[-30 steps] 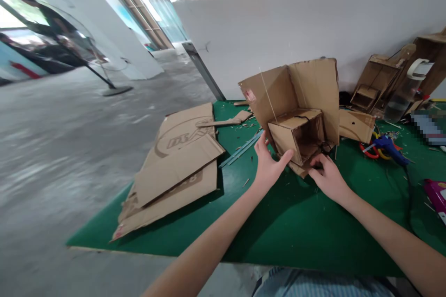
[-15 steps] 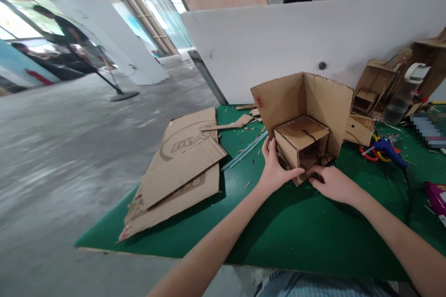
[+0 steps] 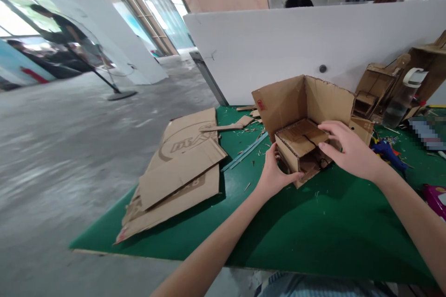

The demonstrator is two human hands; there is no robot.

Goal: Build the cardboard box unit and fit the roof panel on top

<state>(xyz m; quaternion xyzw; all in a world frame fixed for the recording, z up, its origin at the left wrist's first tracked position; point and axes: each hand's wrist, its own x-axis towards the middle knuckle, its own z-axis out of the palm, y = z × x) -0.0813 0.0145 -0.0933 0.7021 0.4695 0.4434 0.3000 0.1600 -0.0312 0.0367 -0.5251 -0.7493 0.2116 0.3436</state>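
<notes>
Here, a person sits at a green table (image 3: pixel 313 236), working a cardboard model (image 3: pixel 306 125) with bare hands. The model stands on the table toward the far side, in front of a white partition (image 3: pixel 278 51). It is two upright walls meeting in a corner, with a small open-fronted box (image 3: pixel 300 141) nested at their foot. The left hand (image 3: pixel 277 174) cups the box's near left corner, thumb along the bottom edge, fingers closed round the side. The right hand (image 3: pixel 350 148) rests over the box's top right, fingers curled loosely; whether it pinches anything cannot be told. A thin dark wire (image 3: pixel 315 146) runs across the box top and down its open front.

To seat the box well, it seems wise to keep the left hand bracing the corner while the right presses gently and evenly, since thin card buckles easily and the wire could snag.

Flat cardboard sheets (image 3: pixel 177 171) lie well to the left. A blue glue gun (image 3: pixel 388 153) lies just right of the model.
</notes>
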